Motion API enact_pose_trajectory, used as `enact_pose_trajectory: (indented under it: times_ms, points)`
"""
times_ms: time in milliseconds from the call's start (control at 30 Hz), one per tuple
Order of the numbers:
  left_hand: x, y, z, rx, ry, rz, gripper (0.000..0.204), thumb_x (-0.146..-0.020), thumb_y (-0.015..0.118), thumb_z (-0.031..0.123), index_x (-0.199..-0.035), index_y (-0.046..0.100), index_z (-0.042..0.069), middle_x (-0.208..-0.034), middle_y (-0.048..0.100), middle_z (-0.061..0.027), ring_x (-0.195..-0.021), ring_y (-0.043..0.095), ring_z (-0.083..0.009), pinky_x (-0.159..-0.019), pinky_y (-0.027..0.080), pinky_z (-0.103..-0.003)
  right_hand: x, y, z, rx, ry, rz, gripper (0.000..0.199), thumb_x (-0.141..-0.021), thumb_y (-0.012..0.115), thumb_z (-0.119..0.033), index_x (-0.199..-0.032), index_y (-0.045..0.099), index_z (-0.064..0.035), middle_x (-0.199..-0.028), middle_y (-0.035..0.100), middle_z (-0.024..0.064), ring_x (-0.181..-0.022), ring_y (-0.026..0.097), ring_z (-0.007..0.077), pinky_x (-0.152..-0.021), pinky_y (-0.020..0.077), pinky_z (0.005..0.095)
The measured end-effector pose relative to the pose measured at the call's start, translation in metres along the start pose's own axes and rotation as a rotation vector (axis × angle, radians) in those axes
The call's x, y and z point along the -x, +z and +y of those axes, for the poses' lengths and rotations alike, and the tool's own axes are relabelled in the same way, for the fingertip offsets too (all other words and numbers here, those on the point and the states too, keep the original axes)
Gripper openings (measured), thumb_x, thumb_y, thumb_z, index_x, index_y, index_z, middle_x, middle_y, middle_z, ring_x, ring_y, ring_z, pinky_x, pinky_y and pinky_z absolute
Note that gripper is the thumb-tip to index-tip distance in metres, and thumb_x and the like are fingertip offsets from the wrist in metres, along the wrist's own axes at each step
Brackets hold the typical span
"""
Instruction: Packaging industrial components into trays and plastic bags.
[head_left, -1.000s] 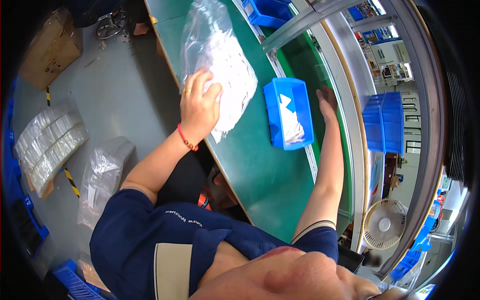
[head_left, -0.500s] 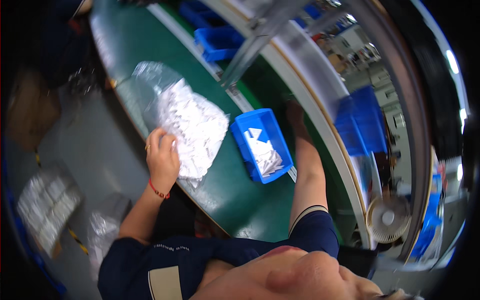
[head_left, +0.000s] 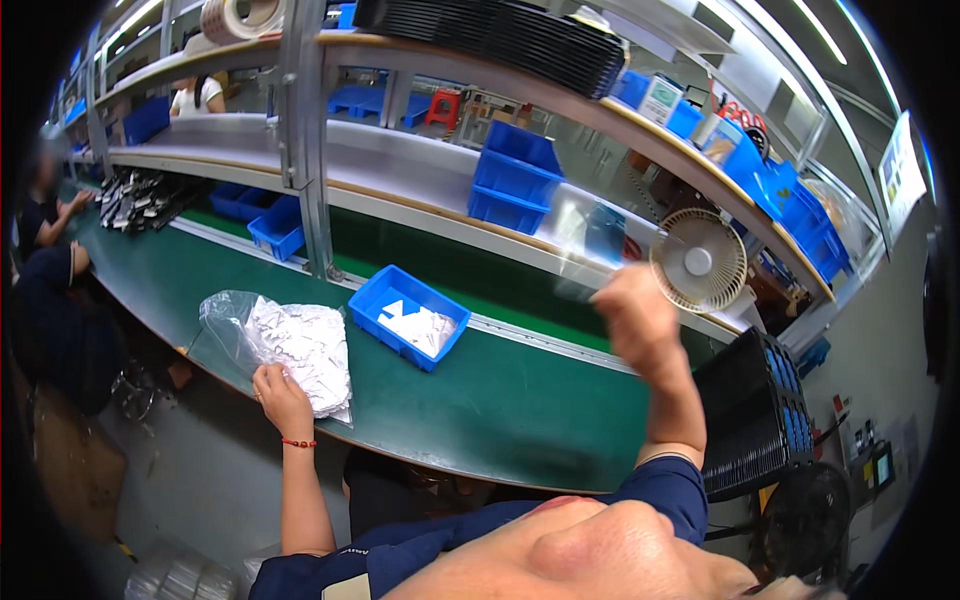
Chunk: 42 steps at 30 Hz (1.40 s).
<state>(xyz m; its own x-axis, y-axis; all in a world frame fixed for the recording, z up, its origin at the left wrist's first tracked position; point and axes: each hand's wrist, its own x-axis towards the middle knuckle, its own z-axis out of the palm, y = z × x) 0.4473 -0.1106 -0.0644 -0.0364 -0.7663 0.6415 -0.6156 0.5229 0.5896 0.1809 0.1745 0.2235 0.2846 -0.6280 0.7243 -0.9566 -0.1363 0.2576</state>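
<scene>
My left hand (head_left: 283, 400) grips the near edge of a clear plastic bag (head_left: 303, 350) packed with small white folded or flat pieces. The bag lies on the green worktop, its loose clear end towards the left. Just right of it sits a blue bin (head_left: 385, 340) with white paper-like pieces (head_left: 422, 326) inside, some of them triangular. My right hand (head_left: 642, 315) is raised in front of the shelf with its fingers curled, smeared by motion. Beside its fingertips is a blurred translucent sheet-like thing (head_left: 575, 240); whether the hand holds it is unclear.
A round fan (head_left: 698, 262) stands behind my right hand. Stacked blue bins (head_left: 515, 180) are on the lower shelf, beyond a metal post (head_left: 305, 150). A black rack (head_left: 755, 415) stands at the right. Co-workers sit at the far left by a pile of dark strips (head_left: 145, 195).
The view has turned to the right. My right hand has come up from the far side of the worktop to beside the fan. My left hand stays on the bag's edge.
</scene>
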Motion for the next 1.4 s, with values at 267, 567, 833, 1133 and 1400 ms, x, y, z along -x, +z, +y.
enact_pose_trajectory:
  times_ms: [267,567,833,1133,1400]
  points:
    - [-0.003,0.003,0.009,-0.050,0.044,0.018,0.013,-0.079,0.053,0.001,-0.092,0.053,0.002,-0.103,0.048,-0.0156,-0.100,0.048,-0.0347,-0.085,0.040,-0.042,-0.069,-0.130,0.178,0.422,0.302,0.372,0.012,-0.085,0.053,-0.011,-0.087,0.059,0.0001,-0.081,0.061,0.0160,-0.075,0.059,0.0313,-0.069,0.0458,0.0334]
    - [0.002,0.000,0.005,-0.077,0.042,0.022,0.012,-0.080,0.052,0.001,-0.092,0.052,0.001,-0.102,0.049,-0.0161,-0.099,0.048,-0.0348,-0.085,0.039,-0.042,-0.108,-0.084,0.352,0.282,0.833,0.538,0.021,-0.075,0.060,-0.029,-0.079,0.067,-0.0093,-0.082,0.067,0.0121,-0.082,0.064,0.0279,-0.077,0.0480,0.0366]
    - [0.001,-0.001,0.010,-0.095,0.040,0.012,0.014,-0.079,0.052,0.000,-0.094,0.051,0.001,-0.103,0.048,-0.0166,-0.099,0.047,-0.0349,-0.085,0.039,-0.042,-0.103,-0.072,0.357,0.421,0.884,0.357,0.026,-0.073,0.063,-0.033,-0.076,0.068,-0.0083,-0.083,0.067,0.0134,-0.084,0.063,0.0294,-0.079,0.0479,0.0372]
    - [-0.002,0.002,0.008,-0.075,0.057,0.035,0.015,-0.079,0.052,-0.001,-0.094,0.051,0.001,-0.102,0.048,-0.0160,-0.098,0.048,-0.0347,-0.085,0.039,-0.042,-0.109,-0.077,0.346,0.510,0.893,0.103,0.028,-0.076,0.063,-0.034,-0.083,0.069,-0.0084,-0.088,0.066,0.0146,-0.089,0.063,0.0306,-0.081,0.0480,0.0378]
    - [0.000,0.001,0.009,-0.079,0.039,0.033,0.015,-0.078,0.052,0.000,-0.093,0.050,0.002,-0.103,0.048,-0.0156,-0.099,0.047,-0.0344,-0.085,0.039,-0.041,-0.117,-0.077,0.341,0.541,0.978,-0.066,0.026,-0.079,0.064,-0.031,-0.096,0.068,-0.0100,-0.104,0.063,0.0145,-0.102,0.059,0.0296,-0.088,0.0460,0.0382]
